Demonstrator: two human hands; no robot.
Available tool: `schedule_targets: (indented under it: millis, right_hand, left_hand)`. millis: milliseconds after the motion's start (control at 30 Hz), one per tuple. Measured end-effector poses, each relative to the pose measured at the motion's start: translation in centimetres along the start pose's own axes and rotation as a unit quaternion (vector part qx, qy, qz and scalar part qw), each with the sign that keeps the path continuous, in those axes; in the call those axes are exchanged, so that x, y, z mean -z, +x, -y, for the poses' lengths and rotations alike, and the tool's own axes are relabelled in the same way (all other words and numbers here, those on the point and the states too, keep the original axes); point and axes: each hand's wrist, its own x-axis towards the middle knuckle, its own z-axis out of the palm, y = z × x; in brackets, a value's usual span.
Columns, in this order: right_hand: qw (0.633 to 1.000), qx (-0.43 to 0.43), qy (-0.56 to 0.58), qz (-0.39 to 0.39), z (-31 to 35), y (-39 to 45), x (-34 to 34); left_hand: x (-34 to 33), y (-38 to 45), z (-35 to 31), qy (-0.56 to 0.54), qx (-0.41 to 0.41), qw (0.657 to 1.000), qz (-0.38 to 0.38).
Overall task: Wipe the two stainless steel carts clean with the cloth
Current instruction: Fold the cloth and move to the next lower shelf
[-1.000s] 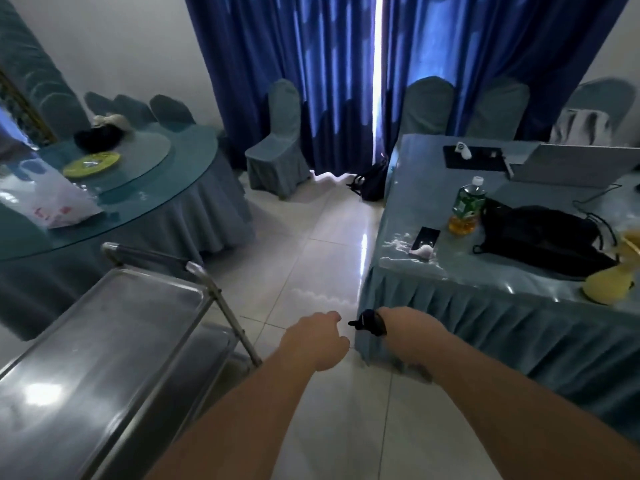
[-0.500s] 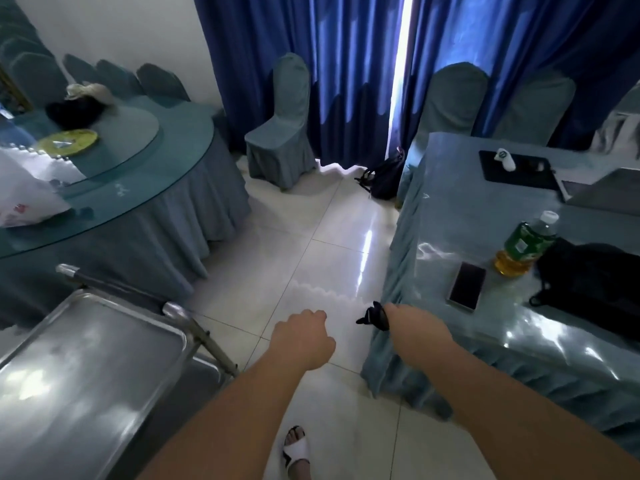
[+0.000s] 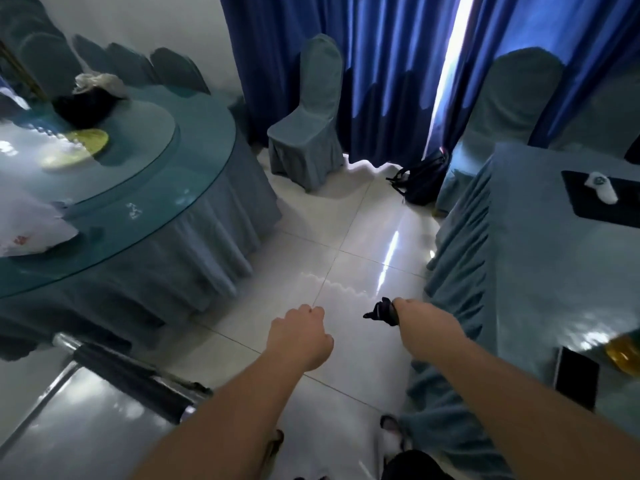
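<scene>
Gripping a dark cloth [image 3: 381, 312], the right hand [image 3: 417, 318] hangs over the floor; left hand [image 3: 300, 336] fisted, holding nothing, near the cart [image 3: 90, 420]

- One head view, looking forward and down over both forearms to the floor [image 3: 346, 244].
- Cart [image 3: 86, 417] near at lower left; curtains [image 3: 381, 64] far ahead.

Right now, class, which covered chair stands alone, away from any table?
The covered chair before the blue curtain, between the two tables; the other chairs stand against tables.
</scene>
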Motion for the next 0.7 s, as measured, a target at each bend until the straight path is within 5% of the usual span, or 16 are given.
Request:
schedule_targets:
  millis: [367,700]
  right_hand:
    - [0.985,0.155,-0.057,0.046,3.2,22.2,11.6]
    - [0.940,0.304,-0.102,0.117,17.3,33.2,15.2]
  left_hand:
    - [8.2,13.9,5.5,-0.096,0.158,0.982,-0.047]
    - [9.1,16.5,14.6,-0.185,0.311,0.932,-0.024]
